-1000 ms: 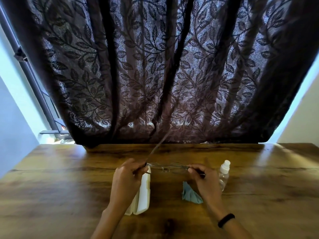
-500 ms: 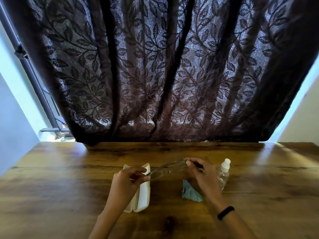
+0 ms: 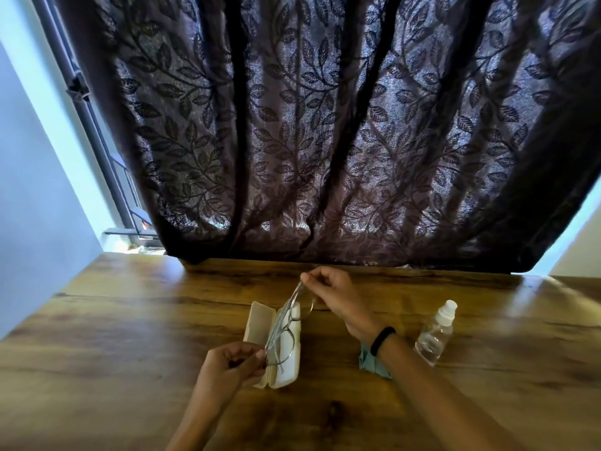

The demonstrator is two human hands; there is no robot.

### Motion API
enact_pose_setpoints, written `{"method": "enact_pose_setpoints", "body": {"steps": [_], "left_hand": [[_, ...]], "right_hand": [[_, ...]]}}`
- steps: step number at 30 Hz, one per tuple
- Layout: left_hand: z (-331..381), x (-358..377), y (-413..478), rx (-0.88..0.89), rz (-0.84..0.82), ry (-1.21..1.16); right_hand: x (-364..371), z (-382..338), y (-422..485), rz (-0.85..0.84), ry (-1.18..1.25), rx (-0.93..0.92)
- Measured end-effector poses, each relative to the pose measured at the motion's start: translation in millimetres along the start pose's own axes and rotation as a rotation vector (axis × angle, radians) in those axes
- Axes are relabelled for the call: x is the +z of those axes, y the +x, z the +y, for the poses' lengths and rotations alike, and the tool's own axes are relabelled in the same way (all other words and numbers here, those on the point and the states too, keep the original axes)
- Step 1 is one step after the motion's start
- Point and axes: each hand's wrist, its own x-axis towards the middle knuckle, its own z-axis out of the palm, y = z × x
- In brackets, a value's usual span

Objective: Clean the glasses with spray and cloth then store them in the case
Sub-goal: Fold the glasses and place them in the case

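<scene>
Holding over the open case (image 3: pixel 258 323): glasses (image 3: pixel 286 332), long axis running near-to-far, in line with the case's own length; whether they are touching it I cannot tell. I am reading the left hand (image 3: pixel 232 369) as pinching the near end, grip closed on the frame, and it is sitting nearer the case. The right hand (image 3: pixel 331 289) is pinching the far end, grip likewise closed. Cloth (image 3: pixel 374 369) and spray bottle (image 3: pixel 434 336) are lying on the tabletop (image 3: pixel 130 336) to the right. Half a second ago the glasses were running crosswise between the hands; now they are lying lengthwise.

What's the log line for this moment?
phase: storing | left hand: pinches glasses | right hand: pinches glasses | glasses: over open case
</scene>
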Motion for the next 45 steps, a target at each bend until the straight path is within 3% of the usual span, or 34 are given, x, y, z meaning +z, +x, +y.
{"method": "enact_pose_setpoints", "body": {"steps": [9, 18, 29, 34, 45], "left_hand": [[-7, 3, -9, -0.015, 0.027, -0.045], [-13, 12, -4, -0.029, 0.028, 0.065], [-14, 14, -6, 0.042, -0.003, 0.434], [-17, 19, -11, 0.238, 0.013, 0.669], [-24, 13, -15, 0.479, 0.103, 0.935]], "right_hand": [[27, 10, 47, -0.158, -0.341, 0.137], [43, 32, 53, -0.117, -0.644, 0.005], [40, 57, 42, 0.011, -0.683, 0.022], [32, 67, 32, 0.129, -0.613, 0.060], [15, 79, 15, 0.110, -0.402, 0.069]]}}
